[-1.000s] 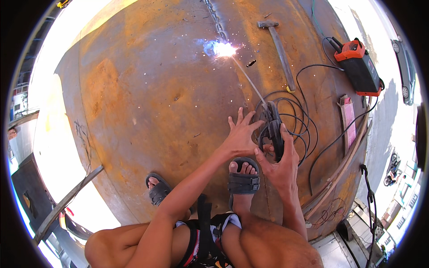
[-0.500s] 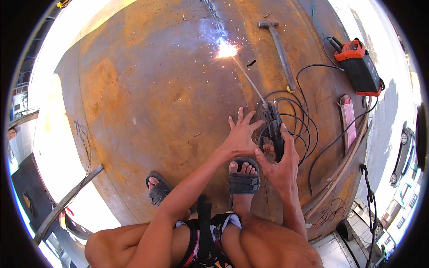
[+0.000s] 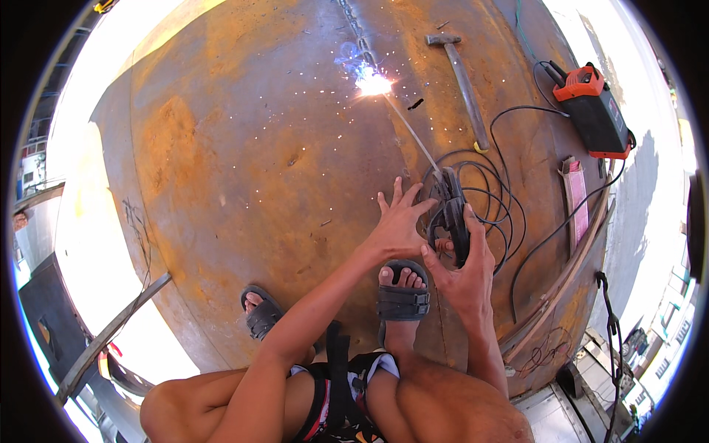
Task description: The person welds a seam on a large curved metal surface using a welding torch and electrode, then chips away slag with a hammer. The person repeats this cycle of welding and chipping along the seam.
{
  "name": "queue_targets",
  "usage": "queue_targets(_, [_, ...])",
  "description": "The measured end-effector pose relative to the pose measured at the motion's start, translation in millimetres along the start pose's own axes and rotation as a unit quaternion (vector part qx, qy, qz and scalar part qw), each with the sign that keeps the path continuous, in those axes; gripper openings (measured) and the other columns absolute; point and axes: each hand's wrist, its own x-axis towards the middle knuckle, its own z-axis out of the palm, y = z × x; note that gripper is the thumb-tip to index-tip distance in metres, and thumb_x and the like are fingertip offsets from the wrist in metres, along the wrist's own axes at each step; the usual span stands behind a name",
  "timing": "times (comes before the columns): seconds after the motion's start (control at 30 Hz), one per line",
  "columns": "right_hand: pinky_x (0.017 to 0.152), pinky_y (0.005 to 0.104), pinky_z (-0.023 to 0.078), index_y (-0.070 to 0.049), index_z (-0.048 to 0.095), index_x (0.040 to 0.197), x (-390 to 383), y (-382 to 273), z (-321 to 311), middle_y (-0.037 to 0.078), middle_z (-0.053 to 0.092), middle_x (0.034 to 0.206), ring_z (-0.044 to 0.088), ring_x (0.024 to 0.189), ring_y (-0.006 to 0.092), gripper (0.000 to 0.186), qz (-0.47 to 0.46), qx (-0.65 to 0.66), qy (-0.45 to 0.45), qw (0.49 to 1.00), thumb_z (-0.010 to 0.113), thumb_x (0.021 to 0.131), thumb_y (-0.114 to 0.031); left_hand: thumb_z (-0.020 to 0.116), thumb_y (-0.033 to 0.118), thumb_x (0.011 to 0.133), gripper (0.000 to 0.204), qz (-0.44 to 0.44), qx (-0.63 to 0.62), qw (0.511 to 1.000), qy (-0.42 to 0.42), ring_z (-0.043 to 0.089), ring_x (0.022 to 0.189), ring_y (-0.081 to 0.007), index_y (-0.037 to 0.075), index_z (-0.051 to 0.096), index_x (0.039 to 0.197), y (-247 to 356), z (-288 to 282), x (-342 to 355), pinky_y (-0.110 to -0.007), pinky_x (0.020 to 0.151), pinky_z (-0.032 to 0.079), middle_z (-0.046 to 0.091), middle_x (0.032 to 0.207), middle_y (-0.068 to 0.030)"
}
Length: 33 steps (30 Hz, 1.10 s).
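My right hand (image 3: 467,277) grips a black electrode holder (image 3: 453,214) to the right of my foot. A thin welding rod (image 3: 413,133) is clamped in it and slants away to the upper left. At the rod's far end a bright arc (image 3: 374,83) throws sparks and bluish smoke, hiding the tip. Beyond the arc a dark weld bead (image 3: 356,33) runs along a seam in the rusty steel plate (image 3: 244,184). Beside the holder, my left hand (image 3: 401,225) has its fingers spread, its thumb side close to the holder; nothing shows in it.
A hammer (image 3: 465,92) lies right of the arc. Coiled black cable (image 3: 509,199) spreads beside the holder, near an orange-and-black welding machine (image 3: 591,111). A pink-and-white box (image 3: 574,199) lies by the plate's right edge. My sandalled feet (image 3: 403,299) stand on the plate.
The sparks and smoke around the arc have shifted in pattern. Both hands and the holder look almost unmoved. A car outside at the far right has gone from its earlier place.
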Motion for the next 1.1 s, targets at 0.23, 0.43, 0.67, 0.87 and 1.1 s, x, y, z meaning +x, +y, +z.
queue_targets(0.23, [0.105,0.0470,0.057,0.009,0.049,0.153,0.6,-2.1,0.3,0.033,0.063,0.143,0.069,0.128,0.0455,0.087,0.004,0.016,-0.002,1.000,0.091,0.085,-0.026,0.091,0.051,0.060,0.106,-0.003,-0.001,1.000,-0.003,0.006,0.164,-0.0579,0.010,0.063,0.153,0.9,-1.4,-0.4,-0.086,0.121,0.003,0.034,0.172,-0.0277])
queue_targets(0.43, [0.105,0.0469,0.057,0.009,0.048,0.153,0.5,-2.1,-0.6,0.033,0.064,0.142,0.069,0.128,0.0453,0.088,0.008,0.005,-0.003,1.000,0.091,0.085,-0.027,0.091,0.050,0.060,0.106,-0.003,0.005,1.000,-0.002,0.006,0.164,-0.0575,0.010,0.062,0.153,0.5,0.1,-0.1,-0.086,0.121,0.003,0.034,0.172,-0.0278])
queue_targets(0.67, [0.106,0.0474,0.057,0.009,0.048,0.154,0.4,-1.9,-0.9,0.033,0.063,0.143,0.068,0.129,0.0458,0.089,0.009,-0.001,-0.006,1.000,0.091,0.085,-0.027,0.090,0.049,0.060,0.105,-0.004,0.000,1.000,-0.004,0.006,0.165,-0.0569,0.010,0.062,0.154,0.4,-0.6,-0.5,-0.086,0.122,0.003,0.034,0.172,-0.0276])
queue_targets(0.87, [0.106,0.0479,0.057,0.009,0.048,0.154,0.4,-0.8,-2.0,0.033,0.063,0.143,0.068,0.129,0.0464,0.088,0.004,-0.006,-0.006,1.000,0.090,0.086,-0.028,0.091,0.048,0.060,0.105,-0.002,-0.001,1.000,-0.005,0.006,0.165,-0.0567,0.010,0.062,0.154,1.9,-0.8,-0.2,-0.086,0.122,0.004,0.034,0.172,-0.0271])
queue_targets(1.1, [0.093,0.0397,0.059,0.007,0.047,0.156,1.2,2.6,-1.1,0.024,0.070,0.125,0.073,0.106,0.0300,0.086,-0.047,-0.038,0.011,0.998,0.090,0.087,-0.022,0.092,0.045,0.058,0.106,-0.001,-0.002,1.000,-0.002,0.006,0.164,-0.0575,0.011,0.062,0.154,2.3,-1.4,-0.4,-0.086,0.121,0.005,0.035,0.171,-0.0269])
